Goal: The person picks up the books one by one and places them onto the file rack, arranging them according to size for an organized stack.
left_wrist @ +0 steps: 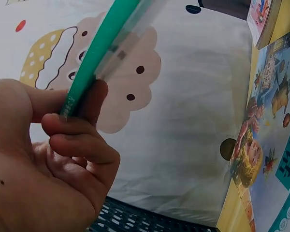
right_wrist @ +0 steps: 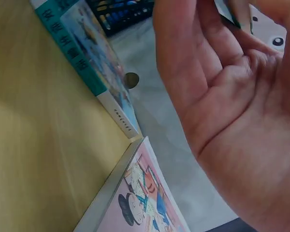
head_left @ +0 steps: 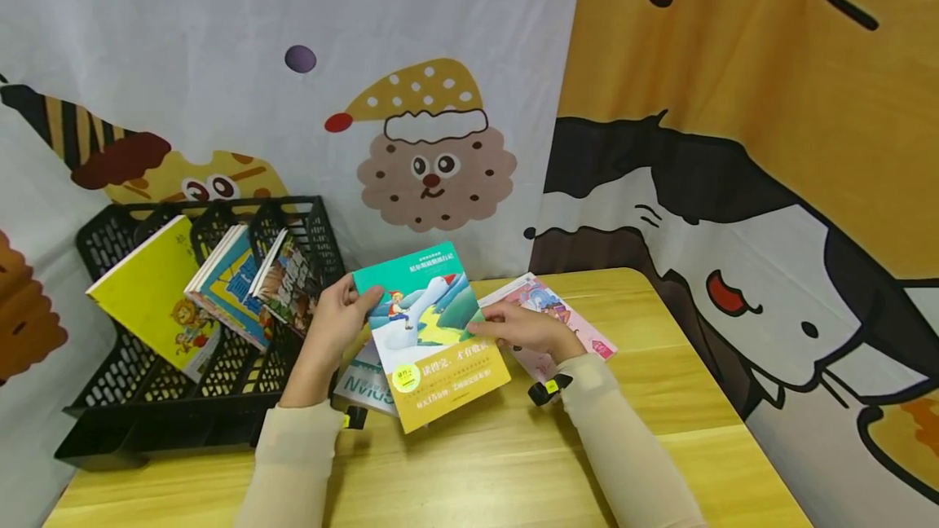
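Beige sleeves [head_left: 289, 463] are stretching over the table [head_left: 499, 471]; left hand [head_left: 339, 318] and right hand [head_left: 530, 328] are pinching a green-and-yellow book [head_left: 433, 332] above its middle. Pink book [head_left: 589, 338] is lying near far edge, black rack [head_left: 194, 426] standing along left edge.

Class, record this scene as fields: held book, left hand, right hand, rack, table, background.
Held book: teal top, illustrated middle, yellow band below
Left hand: grips the book's left edge
Right hand: pinches its right edge
Black rack: holds a yellow book and other books
Wood-grain table: bears a pink book, partly hidden by the right hand, and another book, partly behind the held one
Background cloth: cartoon prints
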A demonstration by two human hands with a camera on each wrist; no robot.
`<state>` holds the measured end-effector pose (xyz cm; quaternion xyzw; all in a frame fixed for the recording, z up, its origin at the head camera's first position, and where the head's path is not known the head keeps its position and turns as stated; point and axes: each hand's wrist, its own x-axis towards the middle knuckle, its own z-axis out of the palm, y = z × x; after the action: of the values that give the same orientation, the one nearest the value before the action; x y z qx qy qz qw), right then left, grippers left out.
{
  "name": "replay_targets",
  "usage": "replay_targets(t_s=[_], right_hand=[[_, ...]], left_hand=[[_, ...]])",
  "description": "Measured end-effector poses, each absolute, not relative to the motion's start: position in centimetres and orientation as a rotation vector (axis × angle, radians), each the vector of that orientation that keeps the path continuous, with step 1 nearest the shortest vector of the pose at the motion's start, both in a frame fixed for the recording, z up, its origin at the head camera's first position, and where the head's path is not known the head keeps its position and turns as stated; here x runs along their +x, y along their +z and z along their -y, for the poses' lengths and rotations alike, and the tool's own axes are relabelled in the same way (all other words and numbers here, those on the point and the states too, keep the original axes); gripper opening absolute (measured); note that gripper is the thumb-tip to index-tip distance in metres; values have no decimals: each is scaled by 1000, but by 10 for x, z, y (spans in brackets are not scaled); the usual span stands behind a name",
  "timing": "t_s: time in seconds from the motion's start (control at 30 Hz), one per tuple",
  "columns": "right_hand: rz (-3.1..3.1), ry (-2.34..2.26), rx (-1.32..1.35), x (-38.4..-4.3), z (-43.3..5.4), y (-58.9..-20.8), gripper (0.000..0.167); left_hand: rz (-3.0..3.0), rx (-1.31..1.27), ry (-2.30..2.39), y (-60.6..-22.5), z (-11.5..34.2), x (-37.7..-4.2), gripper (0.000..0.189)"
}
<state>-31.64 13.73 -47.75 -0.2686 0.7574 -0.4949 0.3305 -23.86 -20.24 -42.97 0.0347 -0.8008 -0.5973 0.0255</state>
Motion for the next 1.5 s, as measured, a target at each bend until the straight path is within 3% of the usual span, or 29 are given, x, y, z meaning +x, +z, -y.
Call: replay_targets(t_s=[0.17, 0.37, 0.83, 1.5], right_hand=[[-2057, -1347, -725, -315, -131, -479, 38], [-2052, -1493, -710, -318, -129, -480, 52], [-1991, -1519, -689, -321, -126, -480, 41], [-1989, -1418, -629, -310, -104, -488, 35]], left_hand=[[2473, 103, -1760, -431, 201, -237, 47], [2591, -41, -1690, -431, 200, -238, 60], [2680, -321, -1572, -420, 201, -232, 46], [2564, -183, -1403, -407, 228, -216, 44]])
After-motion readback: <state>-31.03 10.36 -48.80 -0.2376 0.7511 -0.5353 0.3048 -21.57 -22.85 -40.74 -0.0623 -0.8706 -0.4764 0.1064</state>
